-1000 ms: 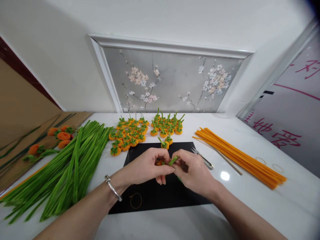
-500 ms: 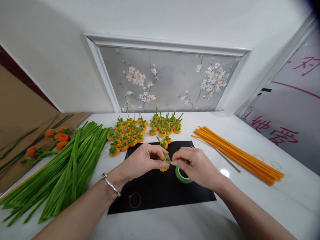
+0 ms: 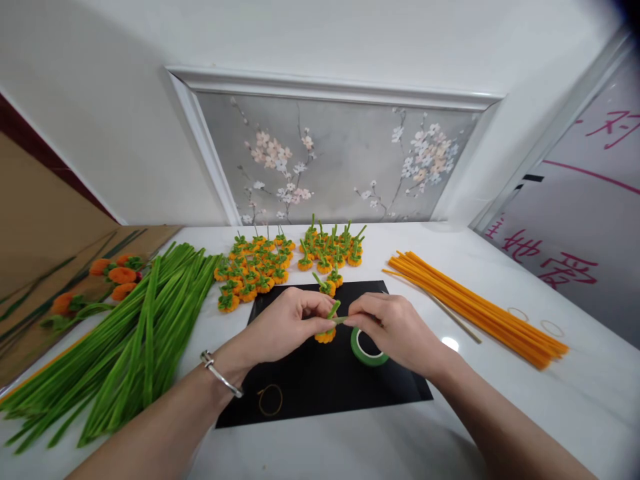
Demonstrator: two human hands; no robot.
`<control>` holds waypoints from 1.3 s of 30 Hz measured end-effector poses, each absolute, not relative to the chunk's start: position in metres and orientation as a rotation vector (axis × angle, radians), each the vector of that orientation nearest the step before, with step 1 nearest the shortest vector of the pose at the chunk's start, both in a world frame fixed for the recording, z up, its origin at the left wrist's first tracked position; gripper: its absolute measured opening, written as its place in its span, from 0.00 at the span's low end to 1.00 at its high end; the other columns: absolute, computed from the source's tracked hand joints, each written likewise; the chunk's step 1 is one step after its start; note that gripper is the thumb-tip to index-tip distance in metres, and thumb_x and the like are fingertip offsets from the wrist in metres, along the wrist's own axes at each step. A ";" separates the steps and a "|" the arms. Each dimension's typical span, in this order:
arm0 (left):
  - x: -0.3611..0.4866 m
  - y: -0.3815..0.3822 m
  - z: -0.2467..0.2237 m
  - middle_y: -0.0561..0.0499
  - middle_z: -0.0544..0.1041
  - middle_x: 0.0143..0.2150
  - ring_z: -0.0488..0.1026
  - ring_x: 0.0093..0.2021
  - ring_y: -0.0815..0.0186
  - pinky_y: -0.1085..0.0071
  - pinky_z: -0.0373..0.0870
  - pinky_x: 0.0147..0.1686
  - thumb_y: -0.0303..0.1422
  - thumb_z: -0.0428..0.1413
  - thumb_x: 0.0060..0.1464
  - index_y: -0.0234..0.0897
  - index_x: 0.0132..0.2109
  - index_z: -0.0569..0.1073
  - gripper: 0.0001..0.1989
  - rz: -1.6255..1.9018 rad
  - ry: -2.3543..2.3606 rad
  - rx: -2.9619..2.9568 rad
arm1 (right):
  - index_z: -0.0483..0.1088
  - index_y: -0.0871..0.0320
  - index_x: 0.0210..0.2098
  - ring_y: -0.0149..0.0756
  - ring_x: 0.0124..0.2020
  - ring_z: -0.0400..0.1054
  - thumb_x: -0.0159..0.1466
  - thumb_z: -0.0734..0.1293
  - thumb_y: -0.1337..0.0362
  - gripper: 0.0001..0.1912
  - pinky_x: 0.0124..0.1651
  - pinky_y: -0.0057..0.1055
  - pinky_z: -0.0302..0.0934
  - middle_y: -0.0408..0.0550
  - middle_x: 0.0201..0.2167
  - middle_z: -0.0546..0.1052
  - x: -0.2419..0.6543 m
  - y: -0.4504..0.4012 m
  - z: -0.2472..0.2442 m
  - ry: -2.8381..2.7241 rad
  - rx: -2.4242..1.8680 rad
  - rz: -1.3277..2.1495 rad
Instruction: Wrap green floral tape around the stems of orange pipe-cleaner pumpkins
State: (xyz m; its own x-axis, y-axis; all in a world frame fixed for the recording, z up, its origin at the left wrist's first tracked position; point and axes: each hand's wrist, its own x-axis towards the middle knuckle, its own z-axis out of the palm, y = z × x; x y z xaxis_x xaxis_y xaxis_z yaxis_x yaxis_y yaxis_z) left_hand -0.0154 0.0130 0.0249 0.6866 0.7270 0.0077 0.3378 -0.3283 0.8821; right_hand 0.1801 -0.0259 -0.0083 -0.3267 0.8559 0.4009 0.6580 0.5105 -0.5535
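Above a black mat (image 3: 320, 387), my left hand (image 3: 285, 327) is closed on a small orange pipe-cleaner pumpkin (image 3: 325, 337) with a green stem standing up from it. My right hand (image 3: 403, 330) pinches the end of a thin green tape strip (image 3: 341, 320), which stretches across to the stem at my left fingertips. Below my right fingers a green tape roll (image 3: 367, 360) lies on the mat. One finished-looking pumpkin (image 3: 327, 288) rests just beyond my hands at the mat's back edge.
Green pipe cleaners (image 3: 145, 333) spread over the left side. Several rows of orange pumpkins (image 3: 257, 267) stand at the back, with a taller-stemmed group (image 3: 333, 250) beside them. Orange pipe cleaners (image 3: 475, 310) lie at right. A thin wire ring (image 3: 271, 400) sits on the mat.
My right fingers have moved slightly right and away from my left hand, showing more of the tape strip. The held pumpkin has shifted slightly left, its stem tilting to the right.
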 end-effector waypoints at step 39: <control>-0.008 -0.002 0.021 0.50 0.74 0.35 0.67 0.30 0.69 0.73 0.62 0.31 0.23 0.52 0.51 0.33 0.24 0.71 0.09 0.442 0.977 2.286 | 0.67 0.59 0.27 0.34 0.28 0.62 0.68 0.59 0.64 0.14 0.33 0.34 0.45 0.46 0.24 0.71 0.160 -0.034 -0.020 -2.262 -1.180 -0.290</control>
State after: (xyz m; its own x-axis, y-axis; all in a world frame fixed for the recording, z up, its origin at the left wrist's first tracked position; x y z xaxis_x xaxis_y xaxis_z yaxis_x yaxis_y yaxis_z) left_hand -0.0084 -0.0019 0.0210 0.6727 0.7372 0.0640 0.5347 -0.5440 0.6467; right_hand 0.1604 -0.0336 -0.0204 -0.4509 0.6837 0.5738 0.8063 0.5878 -0.0667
